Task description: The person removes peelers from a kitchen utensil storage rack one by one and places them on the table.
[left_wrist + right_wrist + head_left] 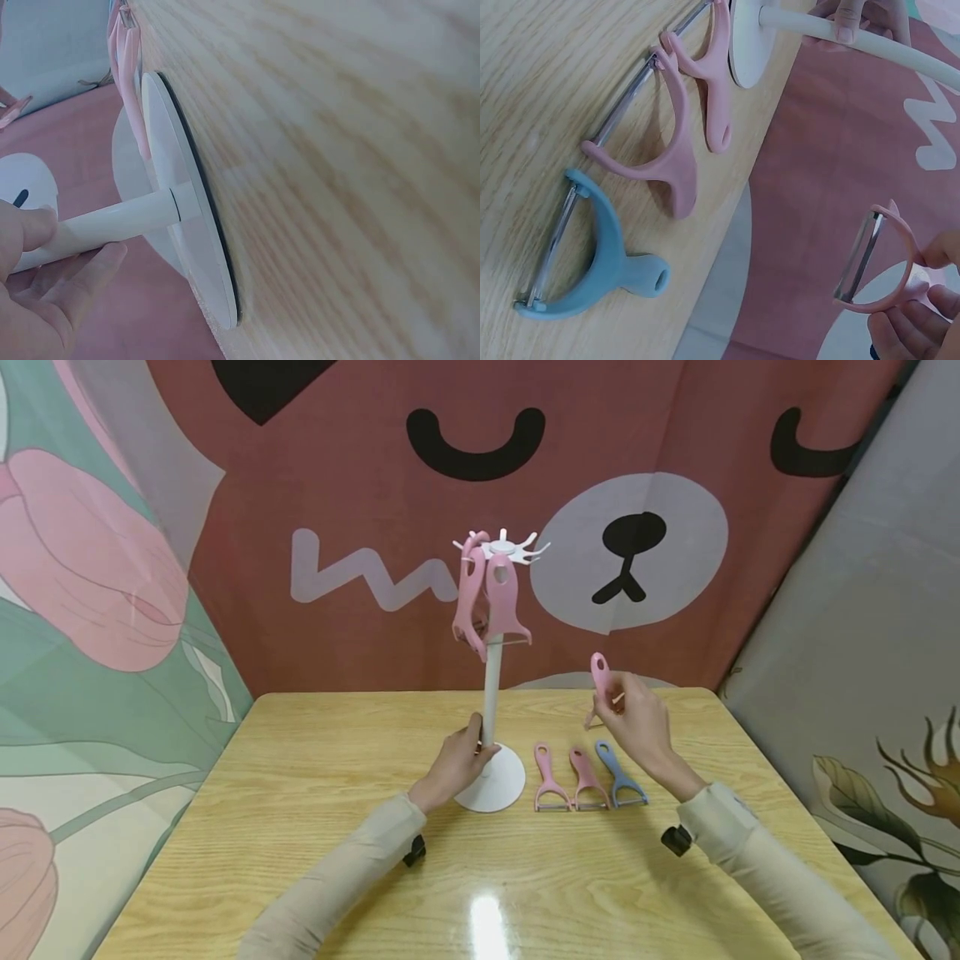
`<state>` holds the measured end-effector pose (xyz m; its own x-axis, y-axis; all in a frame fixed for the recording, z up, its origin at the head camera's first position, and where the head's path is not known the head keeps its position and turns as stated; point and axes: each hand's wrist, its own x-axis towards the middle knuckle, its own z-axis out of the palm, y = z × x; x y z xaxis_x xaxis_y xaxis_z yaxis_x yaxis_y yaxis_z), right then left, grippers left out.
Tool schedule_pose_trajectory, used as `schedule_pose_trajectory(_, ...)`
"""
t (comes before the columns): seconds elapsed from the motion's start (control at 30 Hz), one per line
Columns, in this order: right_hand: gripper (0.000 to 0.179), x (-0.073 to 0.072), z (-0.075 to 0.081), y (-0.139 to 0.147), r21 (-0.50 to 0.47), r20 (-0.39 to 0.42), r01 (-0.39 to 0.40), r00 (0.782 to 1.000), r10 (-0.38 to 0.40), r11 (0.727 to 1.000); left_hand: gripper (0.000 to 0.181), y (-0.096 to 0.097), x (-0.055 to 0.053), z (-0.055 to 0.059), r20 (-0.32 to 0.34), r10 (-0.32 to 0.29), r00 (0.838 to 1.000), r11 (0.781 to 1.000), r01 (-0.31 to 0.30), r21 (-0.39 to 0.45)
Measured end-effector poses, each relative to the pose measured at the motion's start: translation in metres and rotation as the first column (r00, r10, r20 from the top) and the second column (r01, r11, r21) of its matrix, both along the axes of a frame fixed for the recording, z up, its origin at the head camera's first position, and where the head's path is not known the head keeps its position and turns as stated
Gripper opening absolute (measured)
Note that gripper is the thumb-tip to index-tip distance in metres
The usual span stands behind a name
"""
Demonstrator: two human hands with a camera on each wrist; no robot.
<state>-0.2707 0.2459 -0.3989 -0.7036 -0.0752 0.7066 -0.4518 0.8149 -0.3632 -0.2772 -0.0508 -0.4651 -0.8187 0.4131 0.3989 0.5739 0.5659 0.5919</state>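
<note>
A white stand has a round base (506, 789), an upright pole (492, 685) and a crown of hooks (517, 552). My left hand (453, 762) grips the pole low down, thumb and fingers around it, just above the base. Pink peelers (502, 597) hang from hooks on the near and left sides, overlapping each other. To the right of the stand, my right hand (641, 714) pinches another pink peeler (601, 672) in the air, its handle end pointing up. In the right wrist view, the blade frame of this held peeler (911, 251) sticks out beyond the fingers.
Right of the base, a light pink peeler (546, 768), a darker pink peeler (583, 767) and a blue peeler (615, 766) lie in a row on the wooden table (300, 760), blades toward me. A patterned cloth (360, 635) hangs behind the table.
</note>
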Motion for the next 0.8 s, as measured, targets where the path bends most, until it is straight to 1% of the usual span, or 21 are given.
schedule_pose_trajectory(0.23, 0.012, 0.001, -0.004, 0.005, 0.015, 0.052, -0.005, 0.999, 0.004, 1.0, 0.027, 0.0, 0.0, -0.001, -0.006, 0.001, 1.0, 1.0, -0.001, 0.001)
schedule_pose_trajectory(0.5, 0.013, 0.002, -0.007, 0.009, 0.034, 0.11, -0.001, 0.994, -0.002, 0.999, 0.027, 0.0, -0.001, -0.002, -0.013, -0.004, 1.0, 1.0, 0.004, 0.003)
schedule_pose_trajectory(0.63, 0.013, 0.002, -0.008, 0.01, 0.049, 0.154, -0.001, 0.988, -0.006, 0.999, 0.028, 0.0, -0.001, -0.002, -0.017, -0.001, 1.0, 1.0, 0.001, 0.0)
schedule_pose_trajectory(0.8, 0.013, 0.002, -0.008, 0.012, 0.059, 0.225, -0.005, 0.974, -0.008, 0.998, 0.028, 0.001, -0.001, -0.001, -0.014, 0.003, 1.0, 1.0, -0.003, -0.001)
